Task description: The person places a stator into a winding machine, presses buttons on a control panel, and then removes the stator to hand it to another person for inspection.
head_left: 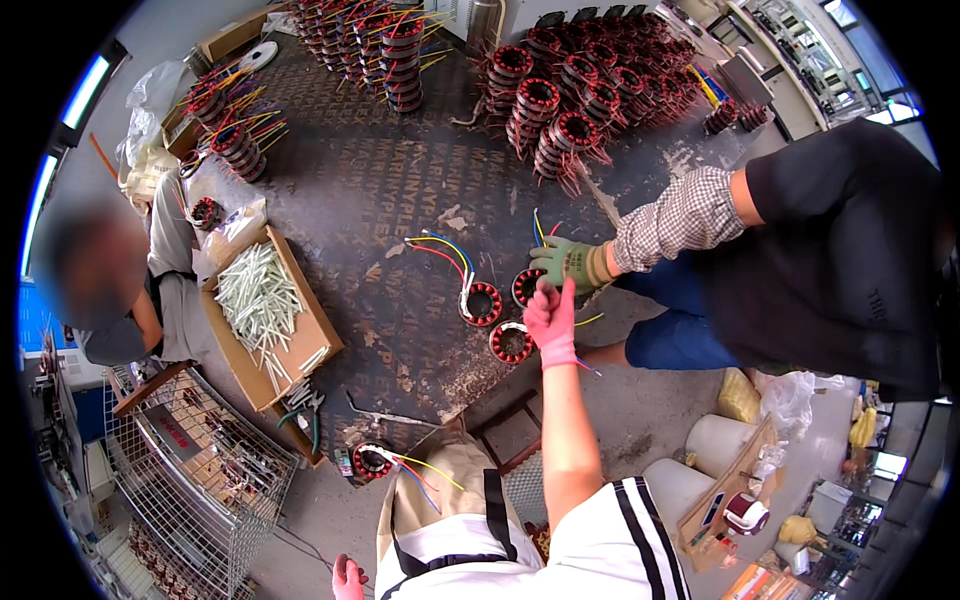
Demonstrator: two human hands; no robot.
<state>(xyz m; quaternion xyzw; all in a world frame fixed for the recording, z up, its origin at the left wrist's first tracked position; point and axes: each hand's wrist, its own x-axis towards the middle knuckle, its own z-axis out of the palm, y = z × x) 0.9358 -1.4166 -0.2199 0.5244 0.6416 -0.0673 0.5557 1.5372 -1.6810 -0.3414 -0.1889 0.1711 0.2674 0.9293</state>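
Note:
My right hand (550,318), in a pink glove, reaches over the table's near right edge with its fingers curled. Beside it lies a copper-wound stator ring (512,342); coloured leads stick out past my hand, and whatever is in the fingers is hidden. A co-worker's green-gloved hand (572,264) rests on another stator (525,288), just beyond mine. Left of these lies a stator (482,304) with red, yellow and blue leads. My left hand (348,578), also pink-gloved, hangs low at the bottom edge, fingers bent, its contents hidden. One more stator (372,461) sits at the table's near corner.
A cardboard box (318,362) of white sleeves stands at the left, with pliers (312,405) by it. Stacked stators (575,135) fill the far side. A wire cart (200,480) stands lower left. A co-worker (800,260) stands right; another person (110,290) sits left.

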